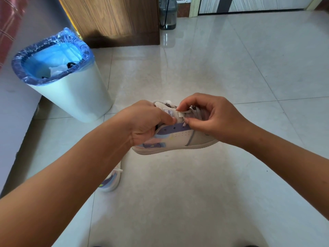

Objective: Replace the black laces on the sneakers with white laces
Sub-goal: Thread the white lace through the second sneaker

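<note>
Head view: our sneaker (178,138) hangs above the tiled floor (213,68), toe to the right. Our left hand (146,123) grips its heel and collar, fingers curled. Our right hand (211,118) pinches the white lace (188,112) at the tongue. A second sneaker (112,180) lies below, near the bin (74,97).

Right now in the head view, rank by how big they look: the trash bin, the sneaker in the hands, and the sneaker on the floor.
1. Trash bin, largest.
2. Held sneaker, nearer the camera, so its rank is unsure.
3. Floor sneaker, mostly hidden behind the forearm, so its smallness is unsure.
</note>
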A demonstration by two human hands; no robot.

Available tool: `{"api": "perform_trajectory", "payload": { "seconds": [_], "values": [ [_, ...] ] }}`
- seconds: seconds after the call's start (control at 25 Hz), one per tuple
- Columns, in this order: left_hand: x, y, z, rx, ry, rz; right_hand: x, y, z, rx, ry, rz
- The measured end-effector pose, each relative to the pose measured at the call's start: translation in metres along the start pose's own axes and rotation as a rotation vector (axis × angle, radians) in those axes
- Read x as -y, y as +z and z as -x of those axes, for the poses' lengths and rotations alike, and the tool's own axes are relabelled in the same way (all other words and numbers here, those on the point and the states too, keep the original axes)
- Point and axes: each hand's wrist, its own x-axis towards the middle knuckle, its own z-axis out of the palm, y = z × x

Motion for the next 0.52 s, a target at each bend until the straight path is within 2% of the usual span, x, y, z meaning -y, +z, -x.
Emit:
{"api": "perform_trajectory", "payload": {
  "seconds": [0.16, 0.52],
  "values": [
    [-0.002, -0.001, 0.007, 0.043, -0.028, 0.093, 0.001, -0.005, 0.0, 0.029, -0.003, -0.035],
    [-0.003, -0.002, 0.017, 0.053, -0.012, 0.128, 0.012, -0.016, 0.001, 0.045, -0.034, -0.061]
  ]
}}
